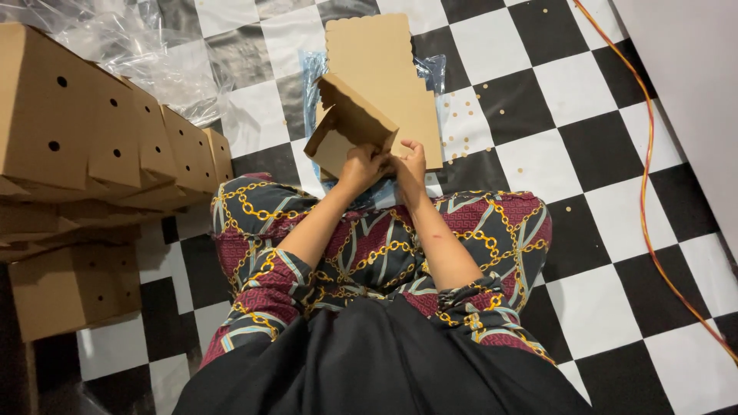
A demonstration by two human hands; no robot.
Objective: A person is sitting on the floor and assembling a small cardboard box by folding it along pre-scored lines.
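The person is sitting on a black-and-white checkered floor (pixel 592 146), and both hands are meeting over the lap at a half-folded cardboard box blank (pixel 347 127). The left hand (pixel 361 165) is gripping the blank's lower edge, fingers curled shut on the cardboard, with the panel rising from those fingers toward eleven o'clock. The right hand (pixel 410 163) is pinching the same edge just beside it, fingers closed on the fold, the blank lying at ten o'clock from them. A stack of flat cardboard sheets (pixel 377 61) is lying at twelve o'clock, behind the blank. Finished boxes with round holes (pixel 108 131) are standing at nine o'clock. An orange cable (pixel 646 192) is running along at three o'clock.
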